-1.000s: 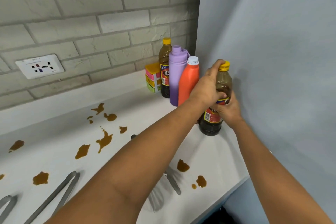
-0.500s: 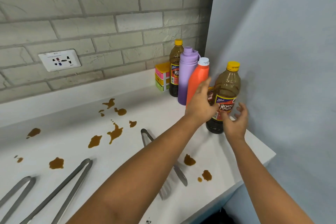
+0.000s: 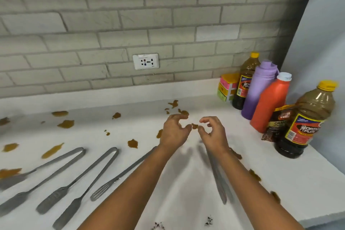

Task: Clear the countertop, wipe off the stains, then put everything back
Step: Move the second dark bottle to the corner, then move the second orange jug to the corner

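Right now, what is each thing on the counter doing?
Left hand: empty, fingers loosely curled.
Right hand: empty, fingers loosely curled.
Big brown bottle: upright, capped.
Orange bottle: upright, capped.
Purple bottle: upright, lidded.
Tongs: lying flat.
Countertop: stained brown.

Both hands off bottle point(image 3: 306, 119), now empty over countertop point(image 3: 186, 170) centre.
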